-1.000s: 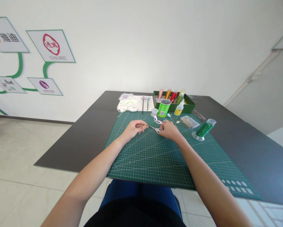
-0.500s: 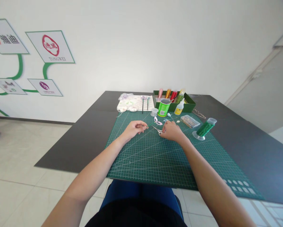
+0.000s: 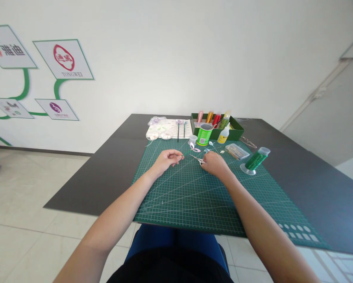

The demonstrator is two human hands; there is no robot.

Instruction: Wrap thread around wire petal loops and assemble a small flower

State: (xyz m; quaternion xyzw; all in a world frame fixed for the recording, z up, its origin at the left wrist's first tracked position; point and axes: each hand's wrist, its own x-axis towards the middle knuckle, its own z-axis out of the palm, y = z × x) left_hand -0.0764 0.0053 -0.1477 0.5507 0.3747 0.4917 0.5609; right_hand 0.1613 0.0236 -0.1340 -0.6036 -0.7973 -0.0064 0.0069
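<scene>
Over the green cutting mat, my left hand pinches a thin green stem. At the stem's far end is a petal piece with two white petals edged in pink-purple. My right hand is closed around a small pair of scissors, whose slim tips point left toward my left fingers. A small gap separates the scissor tips from the stem. Whether the blades are slightly parted is too small to tell. Beyond my right hand lie a pale blue petal piece and a small white petal.
A green thread spool stands at the right beside a clear box. Behind are a green can, a glue bottle, a small clear tub and a green tray of spools. A white cloth lies back left.
The petal piece has shifted slightly up and left with my left hand, showing more green stem. My right hand and the scissors have moved slightly right.
</scene>
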